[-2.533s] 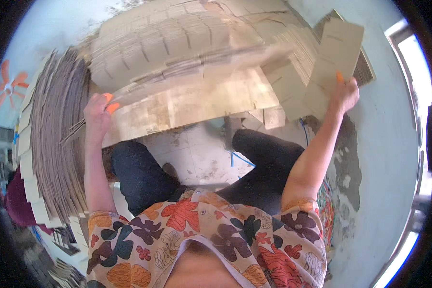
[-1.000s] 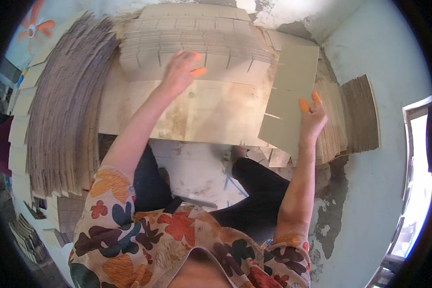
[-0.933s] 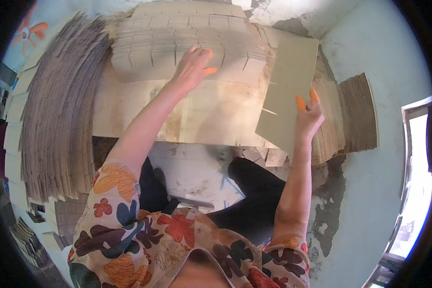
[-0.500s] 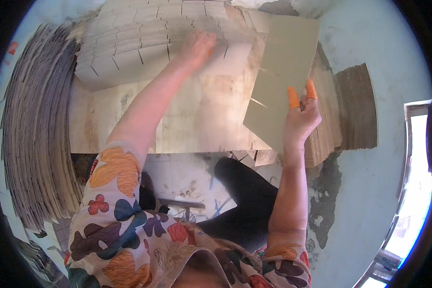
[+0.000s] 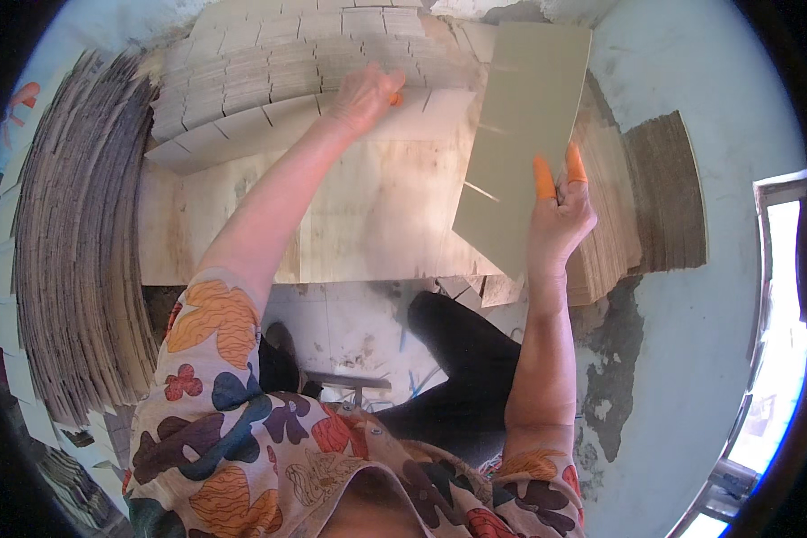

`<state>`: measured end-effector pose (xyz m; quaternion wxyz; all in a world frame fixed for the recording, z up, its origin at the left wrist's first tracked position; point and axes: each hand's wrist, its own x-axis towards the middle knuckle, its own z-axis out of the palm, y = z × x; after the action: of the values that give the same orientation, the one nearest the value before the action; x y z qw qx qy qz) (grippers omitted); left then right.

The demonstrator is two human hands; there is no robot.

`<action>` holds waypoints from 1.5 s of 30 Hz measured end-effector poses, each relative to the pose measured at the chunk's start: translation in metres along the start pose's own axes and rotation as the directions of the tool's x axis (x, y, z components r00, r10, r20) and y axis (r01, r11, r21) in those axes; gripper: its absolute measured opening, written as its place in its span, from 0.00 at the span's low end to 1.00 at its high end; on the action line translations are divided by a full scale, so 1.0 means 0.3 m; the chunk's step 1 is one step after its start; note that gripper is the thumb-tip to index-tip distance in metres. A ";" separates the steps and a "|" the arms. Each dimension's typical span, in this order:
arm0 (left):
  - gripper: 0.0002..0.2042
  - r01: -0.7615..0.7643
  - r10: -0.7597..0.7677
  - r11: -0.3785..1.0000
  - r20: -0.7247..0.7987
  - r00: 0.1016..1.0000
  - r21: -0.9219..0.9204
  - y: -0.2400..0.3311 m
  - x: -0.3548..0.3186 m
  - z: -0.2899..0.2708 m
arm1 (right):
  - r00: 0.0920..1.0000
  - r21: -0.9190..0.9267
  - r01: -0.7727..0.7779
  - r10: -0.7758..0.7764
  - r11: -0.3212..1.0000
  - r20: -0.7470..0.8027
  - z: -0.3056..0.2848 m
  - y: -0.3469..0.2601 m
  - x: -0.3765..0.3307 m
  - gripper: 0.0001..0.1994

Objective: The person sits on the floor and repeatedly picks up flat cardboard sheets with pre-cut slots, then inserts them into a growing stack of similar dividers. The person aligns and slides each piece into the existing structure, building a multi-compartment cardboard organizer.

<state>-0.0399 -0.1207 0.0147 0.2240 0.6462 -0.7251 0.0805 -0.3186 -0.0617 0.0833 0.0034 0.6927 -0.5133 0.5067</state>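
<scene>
My right hand [image 5: 562,213] holds a slotted cardboard sheet [image 5: 531,117] by its right edge, tilted upright. Orange covers sit on two of its fingers, and narrow slits are cut in from the sheet's left side. Farther left, my left hand [image 5: 364,100] is closed at the upper edge of a long slotted cardboard strip [image 5: 242,133]. Its fingertips are partly hidden, with a bit of orange showing at one. The strip leans at the front of stacked slotted strips [image 5: 269,63] at the back of the wooden board [image 5: 269,215].
A tall stack of cardboard pieces [image 5: 81,242] stands along the left. Behind the held sheet are more stacked sheets [image 5: 605,197], with a darker stack [image 5: 665,197] beside them against the pale wall [image 5: 690,359]. My legs [image 5: 466,359] are below the board's front edge.
The strip at my left hand now stands out more distinctly from the stack behind it. My right hand and its sheet have shifted very slightly left and up.
</scene>
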 end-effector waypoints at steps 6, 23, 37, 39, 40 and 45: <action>0.04 -0.212 0.198 0.977 -0.238 0.951 -0.032 -0.022 -0.011 0.034 | 0.998 -0.025 -0.048 0.049 0.999 0.048 -0.014 -0.004 -0.004 0.20; 0.02 -0.166 0.169 0.984 0.046 0.985 -0.063 0.000 -0.045 0.001 | 0.996 -0.040 0.014 -0.010 0.999 0.088 -0.011 -0.001 -0.016 0.21; 0.04 -0.272 0.300 0.950 0.211 0.930 -0.152 0.209 -0.193 -0.051 | 0.994 -0.060 0.078 -0.073 0.995 0.085 -0.006 -0.056 -0.021 0.22; 0.04 -0.304 0.341 0.928 0.162 0.926 -0.213 0.248 -0.208 -0.076 | 0.991 -0.068 0.121 -0.116 0.990 0.069 -0.006 -0.048 -0.022 0.22; 0.04 -0.295 0.332 0.938 0.218 0.918 -0.184 0.266 -0.208 -0.085 | 0.989 -0.071 0.143 -0.138 0.987 0.061 -0.006 -0.045 -0.021 0.22; 0.04 -0.255 0.286 0.958 0.390 0.875 -0.130 0.336 -0.213 -0.145 | 0.992 -0.059 0.116 -0.112 0.992 0.067 -0.019 -0.053 -0.014 0.21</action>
<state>-0.1242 -0.0303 0.0432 0.0794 0.5322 -0.8413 -0.0515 -0.3109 -0.0483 0.0913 0.0378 0.7360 -0.4887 0.4669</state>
